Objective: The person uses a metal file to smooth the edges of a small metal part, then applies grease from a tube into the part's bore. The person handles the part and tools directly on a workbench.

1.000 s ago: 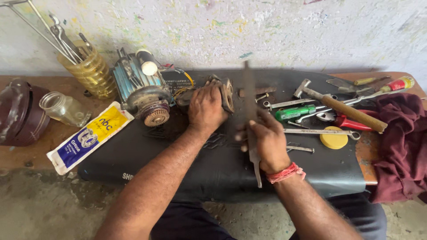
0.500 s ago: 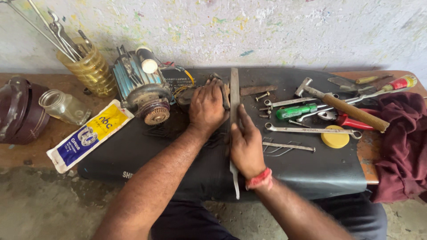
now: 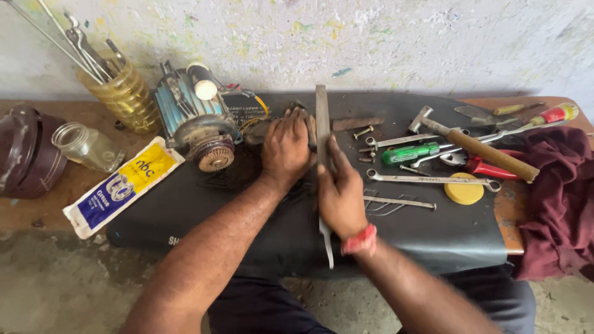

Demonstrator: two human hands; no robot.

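My right hand [image 3: 340,195] grips a long flat metal file [image 3: 322,124] that points away from me, its tang sticking out below my wrist. The file's far end lies against a small dark metal part [image 3: 309,120] on the black mat [image 3: 433,235]. My left hand [image 3: 286,148] presses down on that part, fingers curled over it. A red band sits on my right wrist. Just left of my left hand stands a blue electric motor [image 3: 192,117] with its rusty rotor end facing me.
A wooden-handled hammer [image 3: 479,148], green screwdriver [image 3: 411,153], spanners [image 3: 427,180], red pliers [image 3: 489,167], a yellow disc [image 3: 464,192] and bolts lie at right. A maroon cloth [image 3: 557,198] hangs at the right edge. A grease pouch [image 3: 120,185], glass jar [image 3: 86,145], amber tool jar [image 3: 127,96] and dark helmet-like object [image 3: 28,154] sit at left.
My right hand has moved left and forward with the file, from beside the part to lying against it. My left hand stays on the part.
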